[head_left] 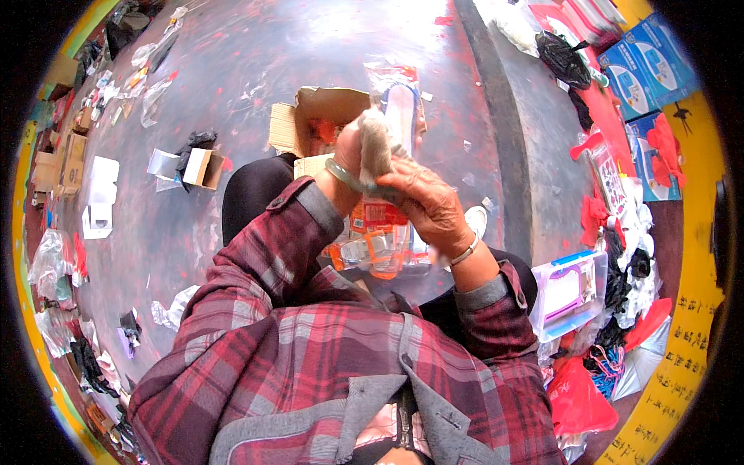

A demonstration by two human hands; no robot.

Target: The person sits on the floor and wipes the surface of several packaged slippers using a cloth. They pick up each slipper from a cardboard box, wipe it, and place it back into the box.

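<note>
In front of my chest I hold a greyish-beige, soft, cloth-like piece [376, 143]; its exact kind I cannot make out. My left hand [350, 149], a pale bangle at its wrist, is closed around it from the left, with most of its fingers hidden. From the right, the bent fingers of my right hand [434, 203] press against its lower end. Just beyond my hands is a white, blue-edged, long rounded piece [400, 112] in clear and orange packaging. An open cardboard box [287, 130] stands behind my left hand. Orange packets [381, 246] lie below my hands, between my legs.
A small carton [204, 169] and a white box [99, 198] lie to the left. At right are a clear plastic bin [570, 298], red bags [581, 395] and blue boxes [647, 66]. Plastic scraps and bags litter both sides of the floor. A dark strip [508, 124] runs along the floor.
</note>
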